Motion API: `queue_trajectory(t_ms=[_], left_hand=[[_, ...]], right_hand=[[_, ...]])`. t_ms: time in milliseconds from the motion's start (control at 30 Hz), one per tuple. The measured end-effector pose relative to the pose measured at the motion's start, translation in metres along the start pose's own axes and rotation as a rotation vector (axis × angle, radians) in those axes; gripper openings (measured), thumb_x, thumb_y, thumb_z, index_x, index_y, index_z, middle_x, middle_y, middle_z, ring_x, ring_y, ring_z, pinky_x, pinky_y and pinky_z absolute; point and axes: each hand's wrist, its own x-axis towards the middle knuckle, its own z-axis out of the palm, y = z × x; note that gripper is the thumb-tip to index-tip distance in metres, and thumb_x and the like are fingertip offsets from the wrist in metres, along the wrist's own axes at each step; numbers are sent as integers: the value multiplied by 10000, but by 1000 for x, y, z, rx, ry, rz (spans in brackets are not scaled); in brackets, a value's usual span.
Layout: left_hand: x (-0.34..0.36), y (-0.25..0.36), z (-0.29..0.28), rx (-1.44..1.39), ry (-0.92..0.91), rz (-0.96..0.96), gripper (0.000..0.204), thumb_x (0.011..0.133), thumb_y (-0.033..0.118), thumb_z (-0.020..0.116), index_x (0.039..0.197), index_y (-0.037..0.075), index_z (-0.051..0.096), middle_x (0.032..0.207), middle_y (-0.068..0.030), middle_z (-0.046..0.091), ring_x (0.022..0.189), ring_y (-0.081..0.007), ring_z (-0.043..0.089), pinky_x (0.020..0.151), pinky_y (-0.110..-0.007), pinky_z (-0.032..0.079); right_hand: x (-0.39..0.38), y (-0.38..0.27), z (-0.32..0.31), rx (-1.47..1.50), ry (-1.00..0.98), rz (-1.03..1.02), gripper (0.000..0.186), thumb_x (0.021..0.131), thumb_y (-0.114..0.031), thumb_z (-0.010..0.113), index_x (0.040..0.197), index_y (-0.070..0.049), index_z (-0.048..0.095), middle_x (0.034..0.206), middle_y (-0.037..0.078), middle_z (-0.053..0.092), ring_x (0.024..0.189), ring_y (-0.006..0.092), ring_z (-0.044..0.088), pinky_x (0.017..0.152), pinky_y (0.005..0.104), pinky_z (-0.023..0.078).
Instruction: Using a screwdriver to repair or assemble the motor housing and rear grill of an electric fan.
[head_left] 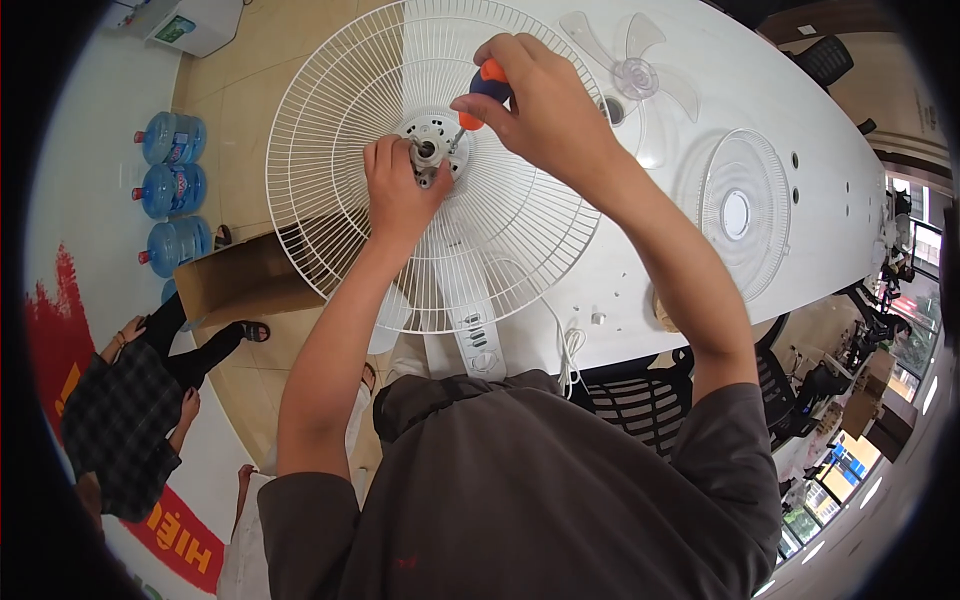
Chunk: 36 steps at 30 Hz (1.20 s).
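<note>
A screwdriver (488,90) with an orange and dark blue handle is in my right hand (545,105), fingers wrapped round the grip. Its shaft slants down to the centre of a fan, where the tip meets the right side of the motor hub (428,150). From the near left, the fingers and thumb of my left hand (402,200) close round that hub. Around it spreads the white wire rear guard (520,205) of the fan. The fan's white base with control buttons and a dial (484,360) lies toward my waist.
On the white table (640,260) lie clear fan blades (635,75), a round front guard (740,210), small loose parts and a white cord (570,350). At the left are an open cardboard box (235,280), blue water bottles (175,190) and another person (125,420). Black chairs (640,400) stand near the table.
</note>
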Motion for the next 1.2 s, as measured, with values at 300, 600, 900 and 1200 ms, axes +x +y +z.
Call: queue_trajectory(t_ms=[300, 600, 900, 1200], left_hand=[[-1, 0, 2, 19, -31, -1, 473, 770, 228, 815, 1058, -67, 583, 1075, -190, 570, 1017, -365, 511, 897, -461, 454], [0, 4, 1, 45, -17, 8, 423, 759, 190, 802, 1011, -72, 588, 1042, -176, 557, 1010, -347, 507, 887, -444, 460], [-1, 4, 0, 40, -13, -1, 462, 800, 245, 815, 1025, -86, 585, 1051, -182, 549, 1009, -344, 499, 890, -445, 453], [0, 10, -8, 30, -138, -131, 648, 851, 490, 774, 1039, -102, 591, 1063, -179, 552, 1026, -339, 491, 917, -439, 443]], right_hand=[[-15, 15, 2, 98, 70, -76, 382, 885, -123, 792, 1162, 3, 561, 954, 160, 649, 755, 269, 701, 638, 342, 562], [-19, 16, -14, 154, 44, -15, 338, 866, -68, 774, 1119, 9, 562, 997, 189, 632, 838, 328, 678, 707, 389, 545], [-17, 10, -18, 176, 36, -12, 335, 867, -73, 779, 1112, 12, 568, 962, 158, 627, 786, 293, 666, 677, 359, 549], [-18, 6, -21, 185, 22, 10, 337, 883, -81, 778, 1121, 17, 560, 981, 155, 633, 762, 249, 685, 649, 323, 573]])
